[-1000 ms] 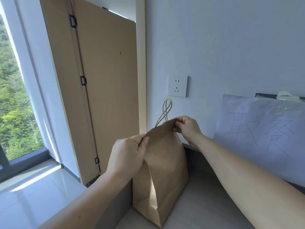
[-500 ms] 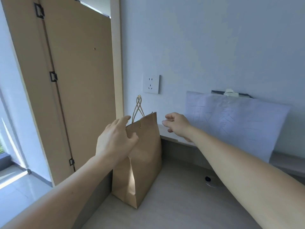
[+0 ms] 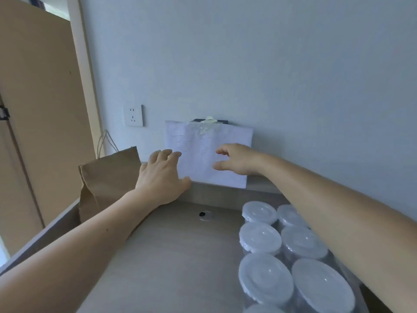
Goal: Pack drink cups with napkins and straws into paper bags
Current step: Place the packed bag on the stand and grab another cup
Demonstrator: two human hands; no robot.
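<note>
A brown paper bag (image 3: 108, 177) with twine handles stands upright at the far left corner of the counter, its top folded flat. My left hand (image 3: 161, 177) hovers just right of the bag, fingers relaxed and spread, holding nothing. My right hand (image 3: 237, 159) is stretched out further right in front of a white paper sheet, fingers loosely parted and empty. Several clear drink cups (image 3: 264, 238) with translucent lids are grouped at the lower right, partly under my right forearm.
The grey counter (image 3: 171, 256) has a round cable hole (image 3: 204, 215) near the back. A white paper sheet (image 3: 223, 141) is taped to the wall above a low ledge. A wall socket (image 3: 133, 115) and a wooden door panel (image 3: 40, 109) are to the left.
Both hands have let go of the bag's top and moved right, away from it. The view has swung right and down, bringing the lidded cups into sight.
</note>
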